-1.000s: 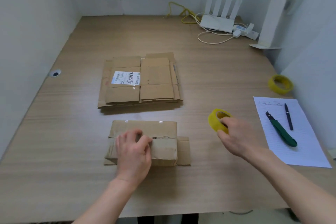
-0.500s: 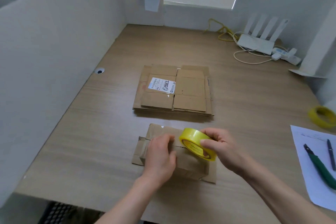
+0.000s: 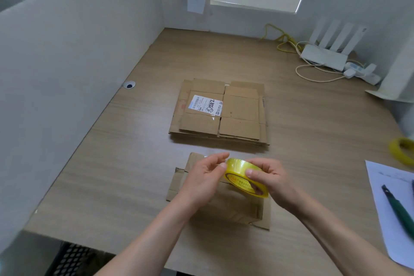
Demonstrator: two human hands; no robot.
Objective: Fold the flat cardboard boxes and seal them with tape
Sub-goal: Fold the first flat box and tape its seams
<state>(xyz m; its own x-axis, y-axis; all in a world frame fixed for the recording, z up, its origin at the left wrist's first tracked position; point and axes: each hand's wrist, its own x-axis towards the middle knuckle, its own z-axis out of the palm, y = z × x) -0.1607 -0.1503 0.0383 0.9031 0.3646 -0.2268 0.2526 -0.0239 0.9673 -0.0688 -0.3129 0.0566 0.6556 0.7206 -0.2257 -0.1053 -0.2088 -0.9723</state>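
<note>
Both hands up over the box (image 3: 237, 208) now — the right hand (image 3: 275, 180) grips the tape roll (image 3: 245, 177), fingers curled over its top rim, holding it tilted above the folded cardboard. The left hand (image 3: 207, 175) is at the roll's left edge, thumb and fingertips touching the tape face; whether it pinches a loose end, I cannot tell. The box lies on the table (image 3: 125, 163), side flaps out flat. Beyond it sits the stack (image 3: 220, 112) of flat boxes, label up. Far right — a second roll (image 3: 401, 149), paper (image 3: 389, 208), and a green cutter (image 3: 401, 213) on it.
</note>
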